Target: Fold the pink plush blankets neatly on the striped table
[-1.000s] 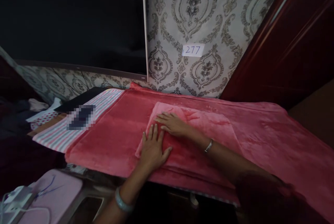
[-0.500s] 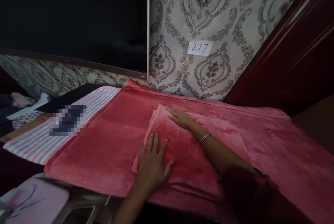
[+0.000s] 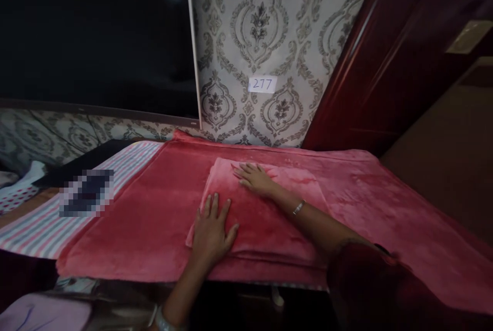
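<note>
At the near left corner a pale pink seat (image 3: pixel 46 314) shows in part, and at the near right a dark red sleeve (image 3: pixel 358 279) covers the upper part of the right arm. The left hand (image 3: pixel 211 238), a bracelet (image 3: pixel 164 320) at its wrist, lies palm down on the near left part of a folded red-pink blanket (image 3: pixel 273 223), its fingers spread and released, grasping nothing. Farther in, the right hand (image 3: pixel 256 179) rests flat near the blanket's far edge, its fingers likewise extended and loose; a silvery bangle (image 3: pixel 299 207) circles that wrist. The folded blanket sits on a larger plush red cover (image 3: pixel 150 213), which spreads out to both sides of it. To the left, a striped cloth (image 3: pixel 127 164) adjoins the cover and bears a dark item (image 3: pixel 92 192) blurred by pixels; just beyond lies a flat black panel (image 3: pixel 92 159). Behind, a dark screen (image 3: pixel 96 38) stands before patterned wallpaper (image 3: pixel 260 28), where a white label (image 3: pixel 262 84) reads 277, and a glossy dark red wooden panel (image 3: pixel 346 99) slants at the right.
</note>
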A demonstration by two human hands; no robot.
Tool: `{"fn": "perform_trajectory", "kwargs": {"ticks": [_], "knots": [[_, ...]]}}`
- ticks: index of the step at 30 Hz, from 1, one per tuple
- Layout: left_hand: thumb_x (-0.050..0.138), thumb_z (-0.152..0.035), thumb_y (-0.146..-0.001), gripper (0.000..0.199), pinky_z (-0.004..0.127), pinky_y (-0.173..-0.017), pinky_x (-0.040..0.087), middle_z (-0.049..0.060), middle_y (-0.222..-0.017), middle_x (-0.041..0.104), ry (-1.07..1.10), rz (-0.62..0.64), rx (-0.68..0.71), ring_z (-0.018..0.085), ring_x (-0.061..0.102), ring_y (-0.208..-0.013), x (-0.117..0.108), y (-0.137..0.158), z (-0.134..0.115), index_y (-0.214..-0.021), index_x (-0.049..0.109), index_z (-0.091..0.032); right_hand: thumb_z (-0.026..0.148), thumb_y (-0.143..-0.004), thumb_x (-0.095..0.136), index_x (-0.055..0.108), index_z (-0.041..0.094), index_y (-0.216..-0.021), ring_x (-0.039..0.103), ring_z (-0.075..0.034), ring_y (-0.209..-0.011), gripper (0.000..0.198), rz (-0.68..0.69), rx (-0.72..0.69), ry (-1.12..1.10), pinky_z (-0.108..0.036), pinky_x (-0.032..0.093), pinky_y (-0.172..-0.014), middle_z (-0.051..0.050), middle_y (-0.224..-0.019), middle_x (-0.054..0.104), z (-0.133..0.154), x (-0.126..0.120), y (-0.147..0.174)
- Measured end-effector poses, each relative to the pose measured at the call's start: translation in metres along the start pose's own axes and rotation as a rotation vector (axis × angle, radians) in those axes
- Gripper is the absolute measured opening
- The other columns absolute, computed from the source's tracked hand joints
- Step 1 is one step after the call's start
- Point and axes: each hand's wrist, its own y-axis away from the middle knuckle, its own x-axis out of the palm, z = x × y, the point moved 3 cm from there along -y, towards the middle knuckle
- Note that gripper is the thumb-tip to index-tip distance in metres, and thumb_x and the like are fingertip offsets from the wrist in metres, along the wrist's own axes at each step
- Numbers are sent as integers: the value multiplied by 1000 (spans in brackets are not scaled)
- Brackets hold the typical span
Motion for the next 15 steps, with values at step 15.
{"fn": "perform_trajectory", "kwargs": {"ticks": [15], "knots": [[65,-53,-86,72,69,-114,24,11,-161,37,147,9,441,42,28,-148,23,19,-124,-151,43,-34,53,-105,32,29,33,-158,13,-28,-155,57,90,-55,-62,-58,12,-122,-4,-167,22,-42,-7,90]]}}
